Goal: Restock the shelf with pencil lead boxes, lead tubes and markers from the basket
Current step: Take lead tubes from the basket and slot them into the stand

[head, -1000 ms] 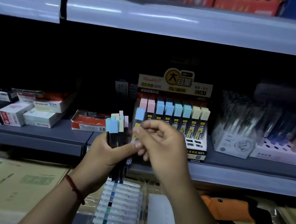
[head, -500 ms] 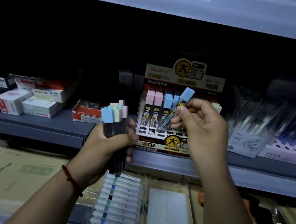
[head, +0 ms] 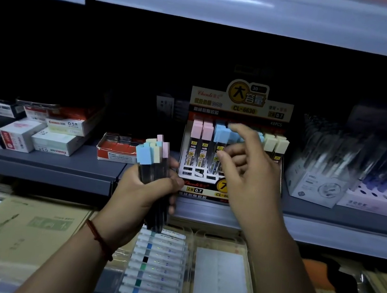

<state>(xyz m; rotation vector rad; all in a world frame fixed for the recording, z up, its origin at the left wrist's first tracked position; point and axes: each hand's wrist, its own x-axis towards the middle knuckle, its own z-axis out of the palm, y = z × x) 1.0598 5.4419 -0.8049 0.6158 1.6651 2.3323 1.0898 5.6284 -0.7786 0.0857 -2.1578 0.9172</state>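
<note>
My left hand (head: 142, 189) grips a bundle of lead tubes (head: 153, 153) with blue, yellow and pink caps, held upright in front of the shelf edge. Just right of it stands the lead tube display box (head: 242, 101), with rows of pink, blue and yellow capped tubes. My right hand (head: 250, 171) reaches into that box. Its index finger lies over the blue caps (head: 221, 132) and its thumb sits beside a tube body. The fingers are spread and slightly blurred, and no tube is lifted clear of the rows.
White and red pencil lead boxes (head: 57, 143) are stacked on the grey shelf (head: 62, 163) at left, next to an open red box (head: 118, 148). Pen displays (head: 318, 177) stand at right. Below, a tray of markers (head: 157, 264) lies among cardboard packs (head: 16, 229).
My right hand pulled one blue-capped tube from the bundle, carried it right to the display box and lowered it among the blue caps. My left hand kept its bundle nearly still.
</note>
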